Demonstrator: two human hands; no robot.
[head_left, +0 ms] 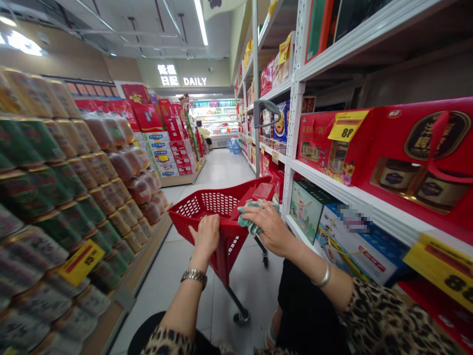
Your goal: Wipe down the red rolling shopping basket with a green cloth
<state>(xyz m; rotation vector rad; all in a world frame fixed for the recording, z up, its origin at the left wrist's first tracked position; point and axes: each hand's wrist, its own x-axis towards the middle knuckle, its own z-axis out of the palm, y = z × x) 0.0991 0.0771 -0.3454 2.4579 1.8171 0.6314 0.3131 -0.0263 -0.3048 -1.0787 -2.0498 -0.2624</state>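
The shopping cart (224, 241) is red plastic, smooth with a soft sheen and pierced with small holes; its leg (232, 297) looks like dark metal. The cloth (244, 218) at its near edge is soft, crumpled and matt. The watch band (194, 277) glints, linked metal, and the bangle (324, 275) is smooth polished metal. To my right, the shelf (294, 106) looks like white painted metal, the red boxes (391, 143) glossy card. On the left, shiny film wraps the drink packs (44, 185). The floor tiles (219, 170) gleam faintly, smooth.
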